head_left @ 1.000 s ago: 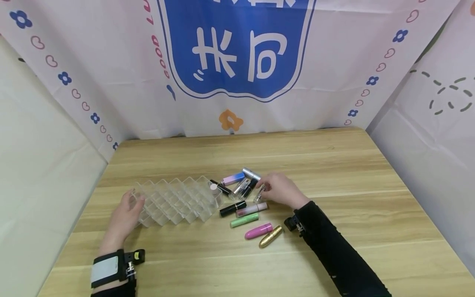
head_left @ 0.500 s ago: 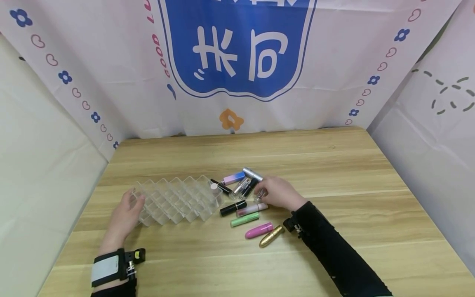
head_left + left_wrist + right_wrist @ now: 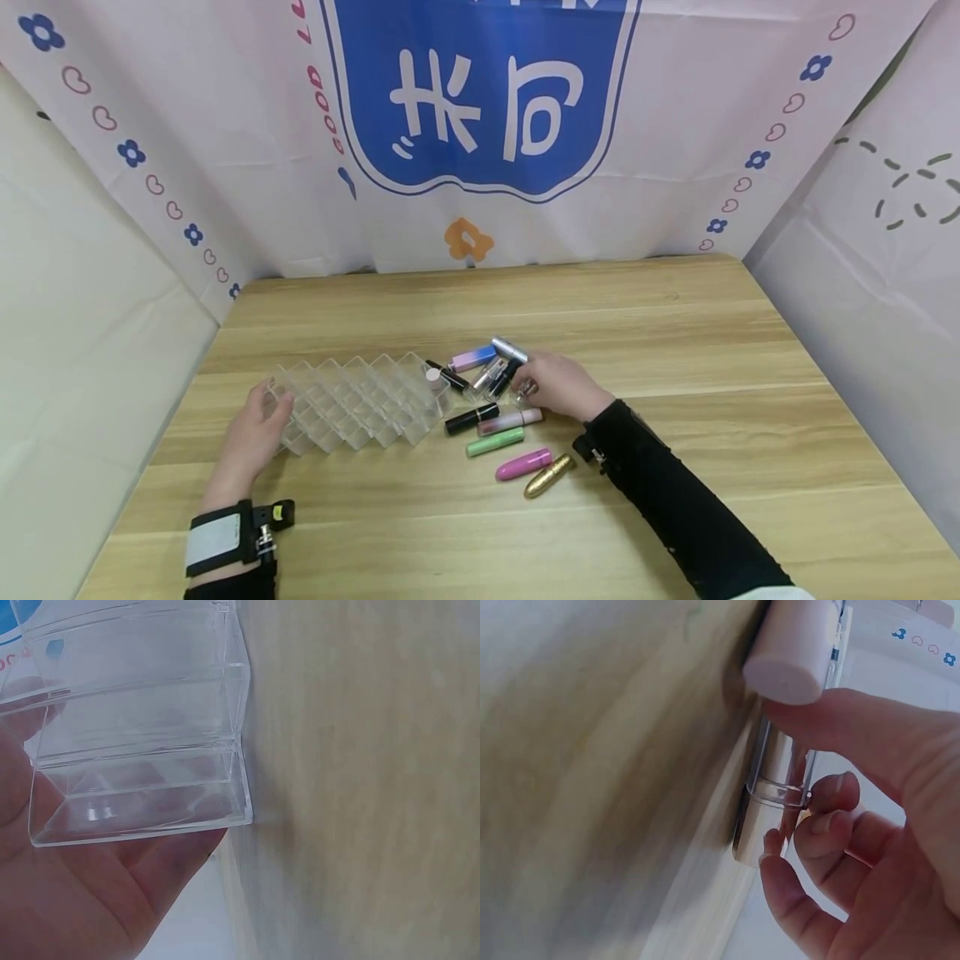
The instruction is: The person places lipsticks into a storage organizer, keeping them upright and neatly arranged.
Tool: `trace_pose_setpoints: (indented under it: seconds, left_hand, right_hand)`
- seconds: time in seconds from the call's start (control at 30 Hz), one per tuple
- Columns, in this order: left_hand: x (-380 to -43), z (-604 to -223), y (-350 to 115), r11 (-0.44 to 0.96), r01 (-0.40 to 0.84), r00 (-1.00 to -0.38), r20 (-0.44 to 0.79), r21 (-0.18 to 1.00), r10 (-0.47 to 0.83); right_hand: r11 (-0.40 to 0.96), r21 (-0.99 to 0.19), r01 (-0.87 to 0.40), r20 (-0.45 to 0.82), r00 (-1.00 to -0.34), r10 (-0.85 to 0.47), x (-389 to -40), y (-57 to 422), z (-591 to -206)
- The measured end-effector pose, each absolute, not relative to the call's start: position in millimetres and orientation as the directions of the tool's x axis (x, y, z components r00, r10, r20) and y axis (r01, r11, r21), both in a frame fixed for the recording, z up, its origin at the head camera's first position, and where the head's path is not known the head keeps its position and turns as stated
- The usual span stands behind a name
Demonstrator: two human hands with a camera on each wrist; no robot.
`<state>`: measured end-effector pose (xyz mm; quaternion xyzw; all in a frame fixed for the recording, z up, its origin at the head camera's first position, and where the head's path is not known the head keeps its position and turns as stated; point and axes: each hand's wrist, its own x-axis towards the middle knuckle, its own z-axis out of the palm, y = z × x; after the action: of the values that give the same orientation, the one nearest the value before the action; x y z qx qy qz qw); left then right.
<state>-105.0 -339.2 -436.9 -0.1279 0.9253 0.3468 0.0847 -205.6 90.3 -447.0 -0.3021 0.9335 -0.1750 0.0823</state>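
A clear plastic lipstick organizer (image 3: 352,408) with diamond-shaped compartments stands on the left half of the table. My left hand (image 3: 251,437) grips its left end, thumb on the near side; the left wrist view shows the clear end wall (image 3: 142,802) against the palm. To the right of the organizer, my right hand (image 3: 566,387) pinches a clear-capped lipstick (image 3: 776,780) with a shiny metallic base, low over the table. A pale pink cap (image 3: 787,667) of another tube lies close by the thumb. One pale-capped tube (image 3: 433,380) stands in the organizer's right end.
Between organizer and right hand lie a black tube (image 3: 471,419), a pinkish lip gloss (image 3: 510,422), a green tube (image 3: 495,442) and several others. A magenta tube (image 3: 523,464) and a gold one (image 3: 549,477) lie nearer me. A printed cloth (image 3: 300,233) hangs behind the table.
My right hand has shifted slightly left and its fingers now cover more of the clear lipstick. The left hand and organizer have stayed in place.
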Motion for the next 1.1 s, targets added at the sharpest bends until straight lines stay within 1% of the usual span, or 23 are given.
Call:
trace_pose_setpoints:
  seconds: [0.2,0.37,0.53,0.73,0.93,1.1]
  left_hand:
    - [-105.0,-436.3,-338.9,0.729,-0.295,-0.953,-0.246,0.618,-0.176]
    - [-105.3,-436.3,-339.0,0.73,-0.29,-0.954,-0.243,0.619,-0.174]
    - [-105.8,-436.1,-339.6,0.729,-0.298,-0.952,-0.25,0.617,-0.178]
    - [-107.3,-435.7,-339.6,0.731,-0.305,-0.949,-0.257,0.61,-0.182]
    - [-107.8,-435.9,-339.9,0.733,-0.307,-0.949,-0.256,0.607,-0.185]
    - [-106.4,-436.4,-339.3,0.732,-0.299,-0.952,-0.245,0.613,-0.184]
  right_hand:
    - [0.745,-0.372,-0.553,-0.028,-0.796,-0.605,-207.3,89.9,-447.2]
    - [0.731,-0.395,-0.557,0.004,-0.796,-0.605,-207.3,91.4,-445.9]
    - [0.727,-0.416,-0.547,0.043,-0.81,-0.585,-207.9,93.8,-443.2]
    - [0.737,-0.436,-0.516,0.045,-0.831,-0.554,-207.8,95.8,-437.7]
    - [0.728,-0.502,-0.467,0.036,-0.852,-0.522,-207.6,98.3,-434.0]
    - [0.705,-0.55,-0.447,0.034,-0.856,-0.516,-206.3,99.5,-429.9]
